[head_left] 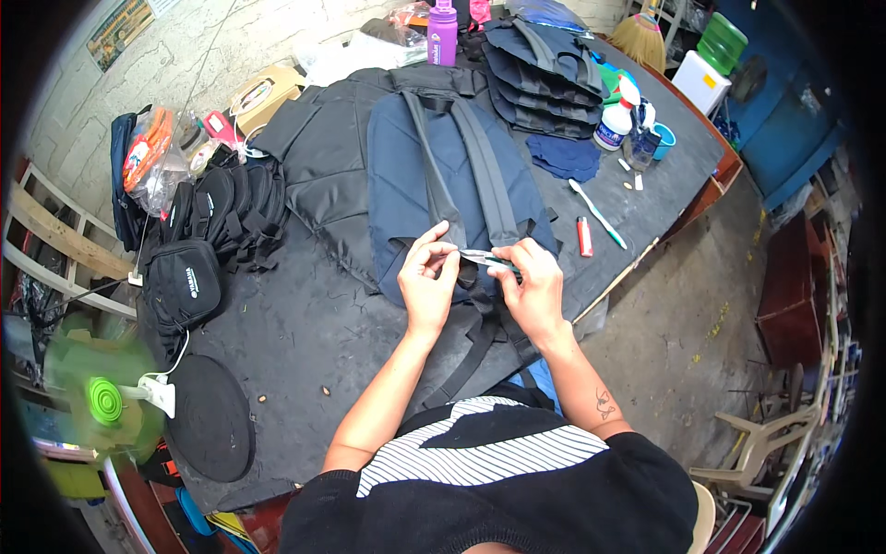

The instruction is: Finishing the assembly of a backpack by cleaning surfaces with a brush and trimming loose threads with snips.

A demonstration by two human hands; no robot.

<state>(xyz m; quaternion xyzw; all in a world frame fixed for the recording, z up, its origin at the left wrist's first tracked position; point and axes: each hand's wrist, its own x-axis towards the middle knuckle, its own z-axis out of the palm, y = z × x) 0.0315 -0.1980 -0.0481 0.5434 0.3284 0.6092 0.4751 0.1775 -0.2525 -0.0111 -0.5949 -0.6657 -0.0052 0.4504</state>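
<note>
A navy backpack panel (392, 166) with two dark grey shoulder straps (486, 171) lies in front of me. At the lower end of one strap, my left hand (427, 282) is closed, with thumb and fingertips pinching the strap edge. My right hand (535, 284) grips small thread snips (476, 256), with silver blades and a teal part showing between the fingers. The blades lie across the gap between my hands, touching or very near the strap end; any thread there is too small to see. Black webbing (471, 355) trails from the panel toward my body.
Black fabric pieces (323, 185) spread beneath the panel. Small black pouches (189, 277) pile at left, near a spinning green fan (104, 400). A red lighter (585, 237), toothbrush (600, 215), spray bottle (613, 125) and stacked navy panels (540, 78) lie at right. A purple bottle (442, 37) stands behind.
</note>
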